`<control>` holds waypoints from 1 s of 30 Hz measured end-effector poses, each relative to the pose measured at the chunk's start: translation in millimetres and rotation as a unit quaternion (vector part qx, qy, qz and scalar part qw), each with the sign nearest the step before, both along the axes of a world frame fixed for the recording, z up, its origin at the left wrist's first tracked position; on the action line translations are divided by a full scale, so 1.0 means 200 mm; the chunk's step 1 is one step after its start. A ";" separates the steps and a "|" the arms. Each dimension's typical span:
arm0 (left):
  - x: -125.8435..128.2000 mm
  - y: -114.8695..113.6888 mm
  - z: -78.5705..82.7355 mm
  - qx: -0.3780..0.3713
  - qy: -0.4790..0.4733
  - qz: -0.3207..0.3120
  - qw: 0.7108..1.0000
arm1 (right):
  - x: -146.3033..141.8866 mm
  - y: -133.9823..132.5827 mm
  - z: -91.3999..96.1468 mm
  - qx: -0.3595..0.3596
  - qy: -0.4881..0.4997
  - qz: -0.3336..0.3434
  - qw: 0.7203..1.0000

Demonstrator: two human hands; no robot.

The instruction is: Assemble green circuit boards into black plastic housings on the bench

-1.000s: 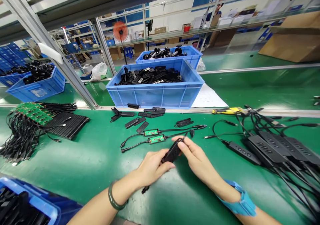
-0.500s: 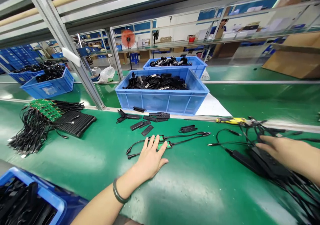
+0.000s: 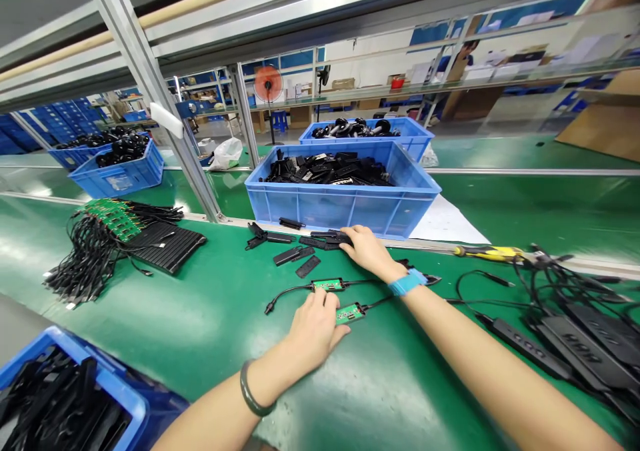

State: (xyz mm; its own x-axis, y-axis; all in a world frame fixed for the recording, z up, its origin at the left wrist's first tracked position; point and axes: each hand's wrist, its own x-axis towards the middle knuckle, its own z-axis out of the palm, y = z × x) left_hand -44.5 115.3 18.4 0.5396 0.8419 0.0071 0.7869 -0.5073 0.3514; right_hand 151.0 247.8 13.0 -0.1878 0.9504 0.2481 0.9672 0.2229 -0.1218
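My left hand is closed, with curled fingers over the left end of the nearer green circuit board. A black cable runs out from that board's right end. Just beyond lies a second circuit board in an open black casing, with a cable at each end. My right hand reaches to a small pile of black plastic covers, its fingers and thumb closed on a black plastic cover in front of the blue bin. More loose covers, one of them a flat cover, lie to the left.
A blue bin heaped with black parts stands behind the pile. To the right are a yellow-handled screwdriver and black cabled controllers. Boards with bundled cables lie left; another blue bin stands front left. A metal post rises left.
My right hand has moved left from the cabled controllers to the black covers. My left hand's fingers have curled, and the nearer board now sits farther from the other one. The view has shifted slightly.
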 end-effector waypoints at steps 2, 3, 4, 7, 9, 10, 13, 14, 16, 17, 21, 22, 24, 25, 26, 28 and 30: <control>0.00 0.00 0.02 -0.017 0.002 -0.005 1.000 | -0.05 0.04 -0.02 0.003 0.012 -0.002 1.000; -0.01 0.00 0.02 -0.021 0.004 -0.005 1.000 | -0.06 0.05 -0.03 0.003 0.017 -0.001 1.000; -0.01 0.00 0.03 -0.025 0.005 -0.002 1.000 | -0.07 0.04 -0.03 0.002 0.023 0.002 1.000; -0.01 0.00 0.04 -0.045 -0.015 0.013 0.999 | -0.06 -0.01 -0.03 0.000 0.049 0.014 0.999; -0.01 0.00 0.04 -0.071 -0.068 0.027 0.995 | -0.04 -0.07 -0.01 0.006 0.078 0.024 0.997; -0.01 0.00 0.04 -0.092 -0.107 0.036 0.989 | -0.03 -0.11 0.01 0.014 0.098 0.029 0.995; 0.00 0.01 0.02 -0.247 -0.268 0.070 0.928 | 0.02 -0.26 0.07 0.049 0.170 0.033 0.984; 0.01 0.01 0.01 -0.332 -0.333 0.085 0.879 | 0.03 -0.32 0.09 0.064 0.192 0.027 0.979; 0.03 0.02 0.00 -0.472 -0.434 0.108 0.760 | 0.06 -0.45 0.13 0.090 0.260 0.012 0.961; 0.04 0.02 0.00 -0.512 -0.463 0.114 0.715 | 0.07 -0.52 0.15 0.094 0.310 0.007 0.946; 0.07 -0.01 -0.01 -0.548 -0.502 0.097 0.662 | 0.05 -0.73 0.16 -0.016 0.524 -0.009 0.852; 0.07 -0.03 -0.02 -0.552 -0.507 0.091 0.655 | 0.04 -0.76 0.15 -0.055 0.549 -0.015 0.834; 0.08 -0.05 -0.02 -0.551 -0.510 0.080 0.656 | 0.02 -0.80 0.12 -0.110 0.582 -0.024 0.805; 0.08 -0.06 -0.03 -0.548 -0.508 0.075 0.661 | 0.01 -0.81 0.11 -0.125 0.595 -0.025 0.793; 0.08 -0.06 -0.03 -0.544 -0.507 0.072 0.665 | -0.01 -0.82 0.10 -0.135 0.607 -0.024 0.783; 0.08 -0.07 -0.03 -0.538 -0.507 0.072 0.669 | -0.02 -0.82 0.07 -0.147 0.626 -0.021 0.766; 0.08 -0.07 -0.03 -0.534 -0.509 0.076 0.671 | -0.03 -0.82 0.05 -0.155 0.639 -0.020 0.753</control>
State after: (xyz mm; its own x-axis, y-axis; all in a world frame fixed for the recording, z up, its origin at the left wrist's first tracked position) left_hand -27.6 101.7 13.1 0.6205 0.7049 -0.3436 -0.1222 0.5197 0.8456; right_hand 145.5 83.4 23.9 0.0467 0.9983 -0.0340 0.0216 -0.0350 -0.9992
